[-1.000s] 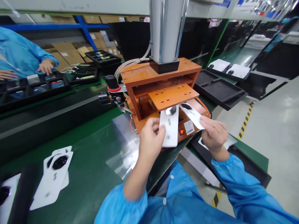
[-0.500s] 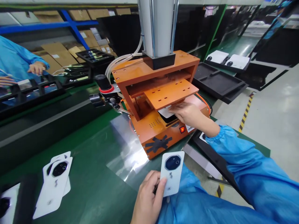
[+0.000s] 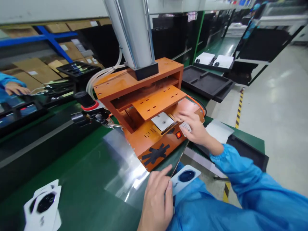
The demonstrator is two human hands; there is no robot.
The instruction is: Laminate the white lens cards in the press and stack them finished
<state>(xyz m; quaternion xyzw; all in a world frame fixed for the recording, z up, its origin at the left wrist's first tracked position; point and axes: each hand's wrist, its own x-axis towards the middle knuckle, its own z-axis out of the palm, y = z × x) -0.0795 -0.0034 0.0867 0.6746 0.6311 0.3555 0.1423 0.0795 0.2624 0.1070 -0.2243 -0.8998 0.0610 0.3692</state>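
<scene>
Presently, one white panel [image 3: 163, 121], lying flat in the bed of the orange press [image 3: 166, 68], partly beneath the raised plate [image 3: 158, 102]; seated, by the look of it, but unpressed at this instant. Its upper end: hidden.

Item: left hand [image 3: 156, 199], thumb and fingers closed on the near end of a second panel [image 3: 182, 183], held clear of the press, dark camera disc outward.

Item: right hand [image 3: 195, 129], fingers parted and apparently empty, beside the front right corner of the press; contact with it cannot be told.

Item: loose panels [image 3: 44, 213], overlapping on the green bench [image 3: 81, 183]; whether they have been through the press, the pictures do not show.

Item: red switch [image 3: 178, 134], lit.

Changes since the earlier frame: right hand, then at the panel under the plate, now withdrawn from it; more of that panel exposed; second panel, formerly near upright, now swung aslant.
</scene>
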